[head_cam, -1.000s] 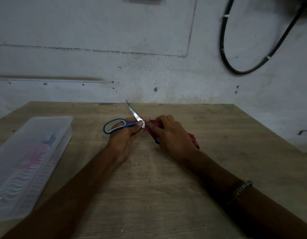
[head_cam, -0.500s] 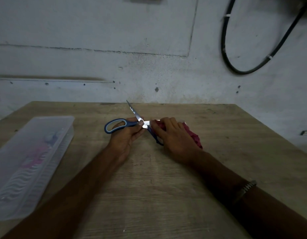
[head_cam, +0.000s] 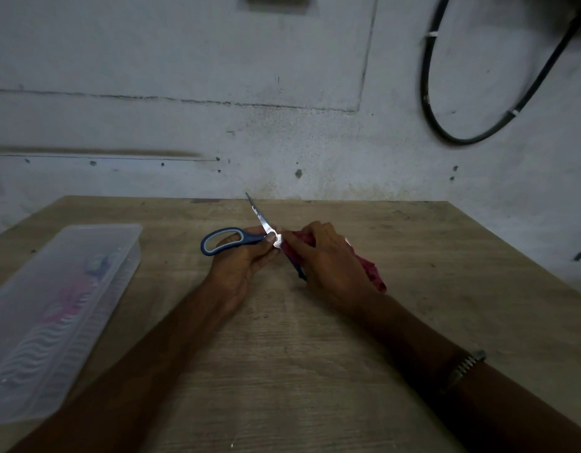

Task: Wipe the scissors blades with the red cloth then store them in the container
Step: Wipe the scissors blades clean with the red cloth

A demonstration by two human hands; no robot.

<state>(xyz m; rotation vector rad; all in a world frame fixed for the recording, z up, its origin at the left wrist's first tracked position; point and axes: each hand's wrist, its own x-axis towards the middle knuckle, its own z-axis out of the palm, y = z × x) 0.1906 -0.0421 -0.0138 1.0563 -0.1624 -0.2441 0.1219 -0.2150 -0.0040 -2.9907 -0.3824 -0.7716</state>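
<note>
The left hand (head_cam: 241,266) grips the scissors (head_cam: 250,235) by the blue handle, fingers curled round the loop and thumb near the pivot, which steadies the tool above the table (head_cam: 315,371) and leaves one bare blade pointing up and away toward the wall. The right hand (head_cam: 328,259) is closed round the bunched red cloth (head_cam: 371,273) and seems to pinch it over the other blade beside the pivot, so wiping looks under way. The container (head_cam: 54,308) sits well apart at the left table edge, lid apparently on, awaiting storage.
</note>
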